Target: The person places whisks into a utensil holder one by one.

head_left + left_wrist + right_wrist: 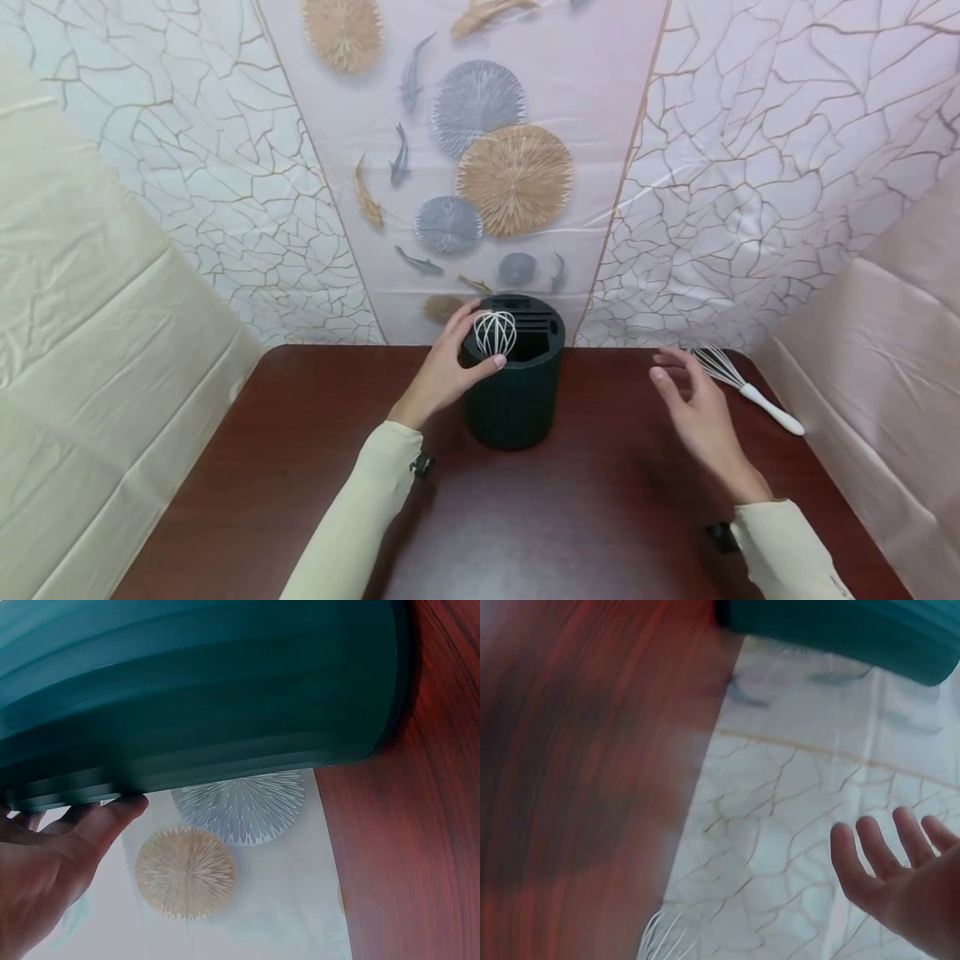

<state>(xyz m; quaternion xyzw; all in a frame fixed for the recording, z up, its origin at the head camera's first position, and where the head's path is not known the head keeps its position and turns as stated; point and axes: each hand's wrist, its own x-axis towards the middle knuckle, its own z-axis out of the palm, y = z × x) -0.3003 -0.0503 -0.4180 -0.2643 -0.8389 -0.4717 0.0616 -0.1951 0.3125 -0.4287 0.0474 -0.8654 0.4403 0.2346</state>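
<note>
A dark green round utensil holder stands upright on the table, its top divided into compartments and slots. The white wire head of a whisk pokes out at the left of its opening; its handle is hidden inside. My left hand grips the holder's left side near the rim, thumb at the front and fingers toward the back. To the right, my right hand hovers with fingers loosely bent and nothing held. Just beyond it lies a second whisk with a white handle, its wires partly behind the fingers.
The dark red-brown table has its back edge just behind the holder. A patterned cloth hangs behind it, and beige cloth walls flank both sides, the right one close to the second whisk's handle.
</note>
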